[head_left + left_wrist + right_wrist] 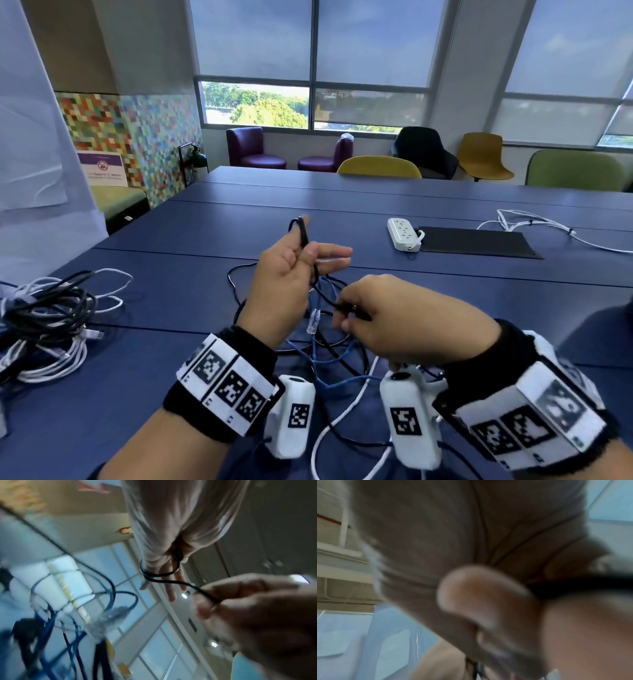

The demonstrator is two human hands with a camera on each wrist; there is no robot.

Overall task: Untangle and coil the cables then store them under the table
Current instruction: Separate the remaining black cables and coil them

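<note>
Left hand point(284, 274) holds a small loop of the black cable point(303, 233) wound about its fingers point(334, 251), forming a coil. Right hand point(394, 318) pinches the same cable, feeding slack above the tangle point(329, 346) near the counter point(154, 394) front edge.

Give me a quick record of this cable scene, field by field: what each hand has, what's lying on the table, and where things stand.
left hand: raised, holds a small loop of the black cable
right hand: pinches the same black cable lower down
between the hands: blue cable with a clear plug, tangled with black and white cables on the table
left of table: loose bundle of black and white cables
far right: white power strip, black mat, white cable
stage: coiling just begun, nothing stored yet
</note>
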